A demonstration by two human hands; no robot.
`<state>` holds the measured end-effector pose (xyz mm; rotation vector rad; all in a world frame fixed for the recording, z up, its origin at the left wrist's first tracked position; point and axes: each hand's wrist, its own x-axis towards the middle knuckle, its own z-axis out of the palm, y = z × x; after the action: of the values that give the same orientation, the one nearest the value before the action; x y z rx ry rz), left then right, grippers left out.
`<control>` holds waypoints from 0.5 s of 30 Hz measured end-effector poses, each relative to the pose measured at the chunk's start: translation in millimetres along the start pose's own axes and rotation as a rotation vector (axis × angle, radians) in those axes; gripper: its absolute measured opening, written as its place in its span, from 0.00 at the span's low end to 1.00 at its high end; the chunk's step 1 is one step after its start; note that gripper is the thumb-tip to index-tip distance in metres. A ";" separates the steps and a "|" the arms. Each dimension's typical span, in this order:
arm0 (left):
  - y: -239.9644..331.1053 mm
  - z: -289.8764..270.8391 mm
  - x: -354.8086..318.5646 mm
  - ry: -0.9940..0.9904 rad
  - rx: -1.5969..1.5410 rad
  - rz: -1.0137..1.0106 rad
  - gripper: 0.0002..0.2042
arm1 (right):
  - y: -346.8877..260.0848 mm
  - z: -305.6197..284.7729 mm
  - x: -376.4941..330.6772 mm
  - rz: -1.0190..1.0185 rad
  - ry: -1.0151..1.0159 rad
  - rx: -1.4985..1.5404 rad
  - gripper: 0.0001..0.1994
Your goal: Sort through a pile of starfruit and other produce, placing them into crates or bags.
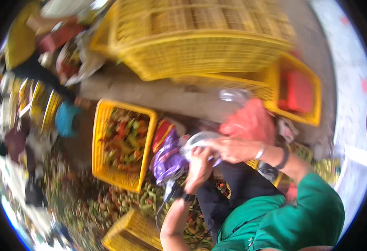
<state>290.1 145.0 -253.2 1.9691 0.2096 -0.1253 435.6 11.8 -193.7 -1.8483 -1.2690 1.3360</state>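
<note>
A yellow crate (123, 144) of red and green peppers sits left. Beside a purple bag (169, 159), the left hand (198, 169) and right hand (233, 149) both pinch a clear plastic bag (198, 142) between them.

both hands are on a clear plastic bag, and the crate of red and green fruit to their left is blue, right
Not quite: in the head view the crate of red and green fruit is yellow, not blue. The left hand and right hand do hold the clear plastic bag.

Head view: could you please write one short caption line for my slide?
Both hands, left hand and right hand, hold a clear plastic container beside a yellow crate of red and green produce.
</note>
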 end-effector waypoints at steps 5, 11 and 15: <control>-85.4 10.9 70.4 0.068 -0.049 -0.084 0.14 | 76.4 -19.8 58.2 0.034 0.094 -0.071 0.17; -164.2 39.2 178.6 0.069 -0.231 -0.234 0.16 | 186.8 -2.3 96.0 0.310 0.422 0.033 0.04; -185.7 67.1 224.5 -0.009 -0.150 -0.246 0.11 | 244.0 6.1 104.1 0.341 0.527 0.127 0.03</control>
<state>472.5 175.1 -488.3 1.7873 0.4433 -0.2706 530.6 2.1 -441.3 -2.1934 -0.6062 0.9549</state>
